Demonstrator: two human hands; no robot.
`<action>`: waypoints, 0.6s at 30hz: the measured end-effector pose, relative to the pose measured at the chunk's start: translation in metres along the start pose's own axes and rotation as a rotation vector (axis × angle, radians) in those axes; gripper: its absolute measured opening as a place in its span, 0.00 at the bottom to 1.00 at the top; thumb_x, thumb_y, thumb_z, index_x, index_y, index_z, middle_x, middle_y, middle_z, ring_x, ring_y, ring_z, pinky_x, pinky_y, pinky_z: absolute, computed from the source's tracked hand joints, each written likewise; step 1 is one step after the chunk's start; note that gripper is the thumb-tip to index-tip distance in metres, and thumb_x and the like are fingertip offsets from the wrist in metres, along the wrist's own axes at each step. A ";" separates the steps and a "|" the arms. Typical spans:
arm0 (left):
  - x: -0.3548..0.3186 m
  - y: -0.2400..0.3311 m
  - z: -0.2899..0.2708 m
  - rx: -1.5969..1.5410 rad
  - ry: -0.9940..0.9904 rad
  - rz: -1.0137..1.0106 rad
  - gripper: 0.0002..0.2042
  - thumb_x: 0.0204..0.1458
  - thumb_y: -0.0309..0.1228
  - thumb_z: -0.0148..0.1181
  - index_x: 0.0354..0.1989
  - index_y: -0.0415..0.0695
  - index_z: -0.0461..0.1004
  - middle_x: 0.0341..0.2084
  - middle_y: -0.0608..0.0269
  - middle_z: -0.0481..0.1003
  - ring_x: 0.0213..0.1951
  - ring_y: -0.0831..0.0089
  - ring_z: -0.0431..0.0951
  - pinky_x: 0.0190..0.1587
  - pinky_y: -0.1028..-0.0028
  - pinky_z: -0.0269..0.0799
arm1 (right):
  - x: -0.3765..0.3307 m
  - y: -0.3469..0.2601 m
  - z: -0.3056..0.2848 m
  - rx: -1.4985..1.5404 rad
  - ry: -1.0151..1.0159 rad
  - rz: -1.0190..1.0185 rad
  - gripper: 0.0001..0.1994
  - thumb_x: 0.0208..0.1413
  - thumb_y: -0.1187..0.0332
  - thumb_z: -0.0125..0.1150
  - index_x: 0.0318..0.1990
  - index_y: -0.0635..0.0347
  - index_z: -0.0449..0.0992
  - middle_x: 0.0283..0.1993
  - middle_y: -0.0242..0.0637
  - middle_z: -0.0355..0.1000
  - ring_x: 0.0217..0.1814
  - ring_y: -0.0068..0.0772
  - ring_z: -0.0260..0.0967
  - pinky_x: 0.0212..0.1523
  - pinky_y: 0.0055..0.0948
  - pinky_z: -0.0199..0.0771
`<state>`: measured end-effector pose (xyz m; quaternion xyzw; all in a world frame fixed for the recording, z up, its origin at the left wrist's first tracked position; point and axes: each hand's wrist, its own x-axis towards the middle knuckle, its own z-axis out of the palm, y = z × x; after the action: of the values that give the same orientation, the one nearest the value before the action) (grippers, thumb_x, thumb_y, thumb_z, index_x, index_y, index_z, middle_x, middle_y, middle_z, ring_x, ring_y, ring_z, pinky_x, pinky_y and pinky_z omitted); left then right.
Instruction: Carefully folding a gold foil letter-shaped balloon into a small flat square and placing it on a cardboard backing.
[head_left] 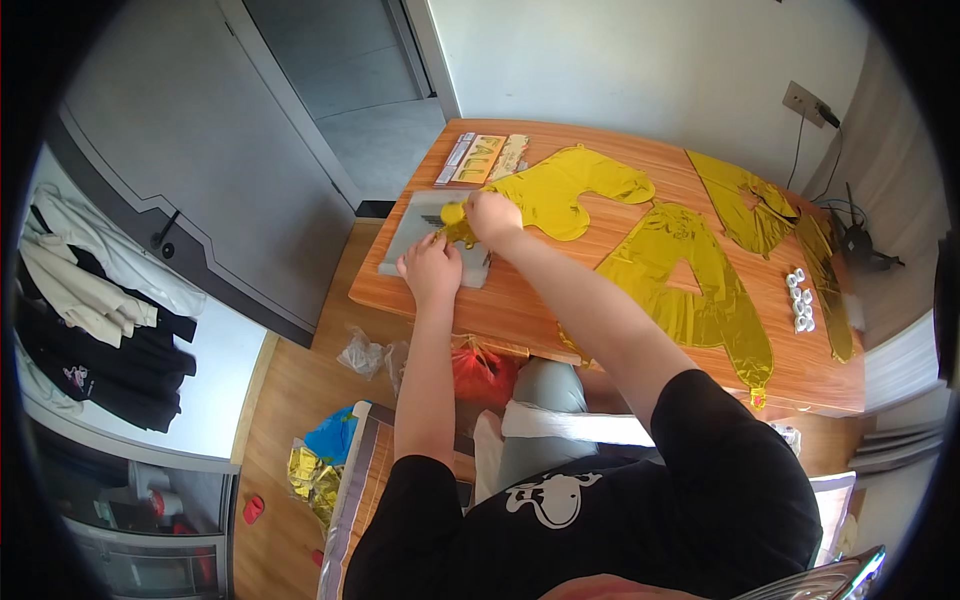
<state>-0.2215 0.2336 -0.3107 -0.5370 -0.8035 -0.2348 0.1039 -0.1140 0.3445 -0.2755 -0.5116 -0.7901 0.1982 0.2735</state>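
Note:
My right hand (495,218) is closed round a crumpled piece of gold foil balloon (453,214) above a translucent grey plastic bag (408,232) at the table's left end. Beside it, my left hand (434,268) rests over the same bag, its fingertips gathered at the foil's lower edge; the exact grip is partly hidden. A flat gold foil balloon (555,200) with a curved outline lies just right of my right hand. Beyond my right forearm, another flat one (655,245) with a triangular gap reaches the near table edge.
More gold foil (735,205) and a narrow strip (825,290) lie on the wooden table's (520,300) right side, near several small white rolls (801,300). Printed cards (480,158) sit at the far left. A red bag (485,372) is below the front edge; a black router (862,238) stands right.

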 end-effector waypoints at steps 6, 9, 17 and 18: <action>0.023 0.133 0.019 -0.208 0.045 0.224 0.17 0.60 0.40 0.56 0.53 0.51 0.83 0.57 0.67 0.79 0.59 0.63 0.75 0.67 0.51 0.54 | 0.137 0.301 -0.194 1.409 0.382 0.596 0.20 0.72 0.60 0.47 0.60 0.67 0.69 0.56 0.46 0.75 0.54 0.47 0.77 0.54 0.52 0.79; -0.003 0.017 0.007 -0.002 0.032 0.031 0.17 0.60 0.40 0.56 0.52 0.51 0.83 0.57 0.67 0.79 0.59 0.63 0.75 0.67 0.51 0.55 | 0.119 0.201 -0.194 1.730 0.639 0.801 0.23 0.74 0.58 0.36 0.62 0.66 0.68 0.61 0.52 0.72 0.62 0.52 0.73 0.62 0.58 0.75; 0.011 0.038 0.016 -0.097 0.022 0.076 0.16 0.59 0.38 0.56 0.54 0.53 0.82 0.55 0.65 0.79 0.59 0.65 0.75 0.65 0.48 0.56 | 0.002 0.260 -0.470 1.603 1.322 -0.016 0.19 0.70 0.60 0.48 0.56 0.64 0.75 0.57 0.40 0.75 0.57 0.41 0.74 0.56 0.45 0.76; 0.015 0.051 0.021 -0.160 -0.011 0.045 0.17 0.59 0.39 0.56 0.55 0.53 0.81 0.55 0.64 0.79 0.59 0.64 0.75 0.66 0.48 0.55 | -0.015 0.274 -0.496 1.527 1.164 -0.236 0.19 0.70 0.60 0.48 0.57 0.65 0.74 0.56 0.40 0.75 0.56 0.41 0.74 0.57 0.44 0.75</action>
<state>-0.1796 0.2719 -0.3089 -0.5630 -0.7703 -0.2930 0.0614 0.3981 0.4562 -0.0586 -0.1318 -0.2357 0.3451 0.8989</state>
